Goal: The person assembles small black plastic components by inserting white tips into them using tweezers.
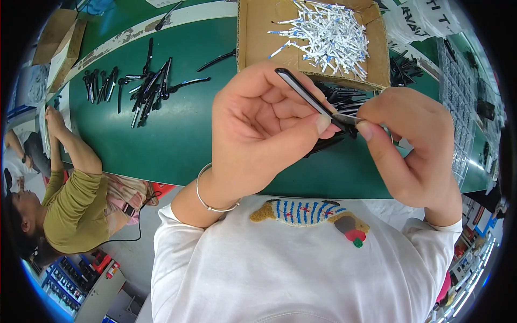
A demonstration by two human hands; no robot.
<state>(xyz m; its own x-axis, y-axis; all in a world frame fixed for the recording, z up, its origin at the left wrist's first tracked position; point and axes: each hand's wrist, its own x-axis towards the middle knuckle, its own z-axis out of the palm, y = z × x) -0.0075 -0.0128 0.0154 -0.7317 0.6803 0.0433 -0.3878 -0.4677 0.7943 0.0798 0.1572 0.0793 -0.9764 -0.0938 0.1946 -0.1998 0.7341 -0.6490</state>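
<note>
My left hand (264, 121) is raised over the table, its thumb and fingers pinching a slender black piece (303, 92) with a shiny pale strip along its length. The piece slants from upper left down toward my right hand (412, 145). The right thumb and forefinger are pinched together on a thin silvery piece (347, 119) at the lower end of the black one; the exact kind of either is unclear. Behind my hands lies a heap of similar black pieces (339, 97), partly hidden by my fingers.
A cardboard box (258, 40) with many small white-and-blue strips (334, 40) stands beyond my hands on the green table (188, 137). Black pieces (153, 89) lie in groups at the left. A co-worker (75, 204) sits at the left edge. Clear plastic trays (458, 102) stand right.
</note>
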